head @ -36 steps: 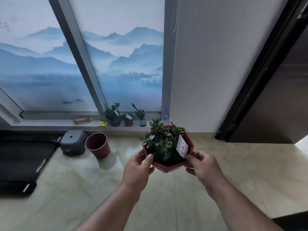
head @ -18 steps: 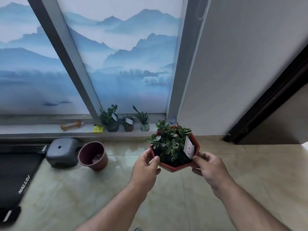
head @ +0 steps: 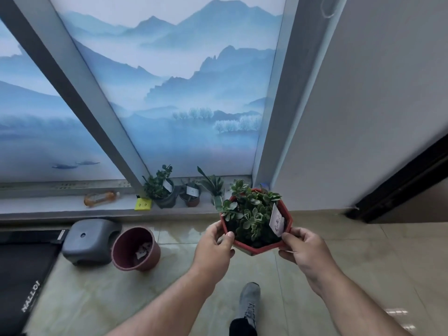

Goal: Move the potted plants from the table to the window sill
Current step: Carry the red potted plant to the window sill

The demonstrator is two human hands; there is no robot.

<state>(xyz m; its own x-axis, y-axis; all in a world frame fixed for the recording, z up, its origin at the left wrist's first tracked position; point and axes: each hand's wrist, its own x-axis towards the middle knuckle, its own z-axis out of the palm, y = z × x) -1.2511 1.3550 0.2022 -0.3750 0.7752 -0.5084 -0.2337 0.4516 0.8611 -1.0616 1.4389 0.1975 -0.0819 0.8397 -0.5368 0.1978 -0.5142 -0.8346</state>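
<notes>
A red hexagonal pot (head: 257,248) with a green succulent and a white tag is held in the air in front of me. My left hand (head: 214,246) grips its left rim and my right hand (head: 303,246) grips its right rim. Beyond it runs the low window sill (head: 60,207). Three small potted plants stand there: a dark pot with a leafy plant (head: 161,190), a small brown pot (head: 191,196) and a spiky plant (head: 213,185) partly hidden behind the held pot.
On the sill lie an orange bottle (head: 101,198) and a yellow block (head: 143,204). On the floor sit a maroon pot (head: 135,248) lying tilted, a grey box (head: 91,241) and a black treadmill (head: 24,275). My grey shoe (head: 249,299) is below; a dark doorway (head: 400,185) at right.
I have walked closer to the window; the sill and its plants look larger. The red pot stays gripped by both hands and is carried forward. My shoe has come into view.
</notes>
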